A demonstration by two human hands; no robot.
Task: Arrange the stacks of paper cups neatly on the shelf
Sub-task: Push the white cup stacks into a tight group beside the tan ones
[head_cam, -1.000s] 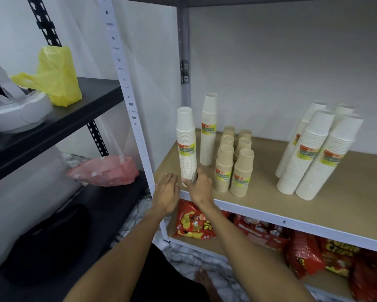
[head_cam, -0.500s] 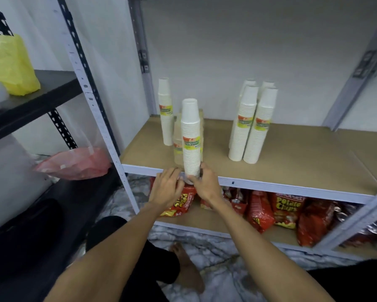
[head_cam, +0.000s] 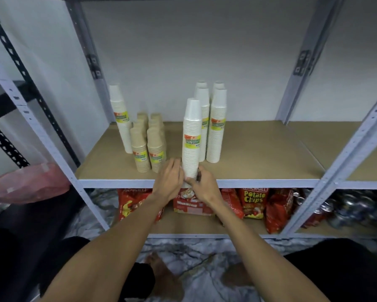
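Observation:
A tall white cup stack (head_cam: 191,136) with a yellow-green label stands upright at the front edge of the brown shelf (head_cam: 259,158). My left hand (head_cam: 169,179) and my right hand (head_cam: 201,185) both grip its base from either side. Just behind it stands a group of white cup stacks (head_cam: 214,125). To the left are several short brown cup stacks (head_cam: 149,147) and, behind them, one more white stack (head_cam: 120,118) that leans slightly.
Grey steel uprights (head_cam: 346,149) frame the shelf. The shelf below holds red snack bags (head_cam: 253,201) and cans (head_cam: 344,208). A pink plastic bag (head_cam: 26,184) lies on a dark rack at the left. The floor is marble-patterned.
With both hands on it, the white stack has moved right along the shelf's front edge, from beside the brown stacks to in front of the right white group. The view has shifted right.

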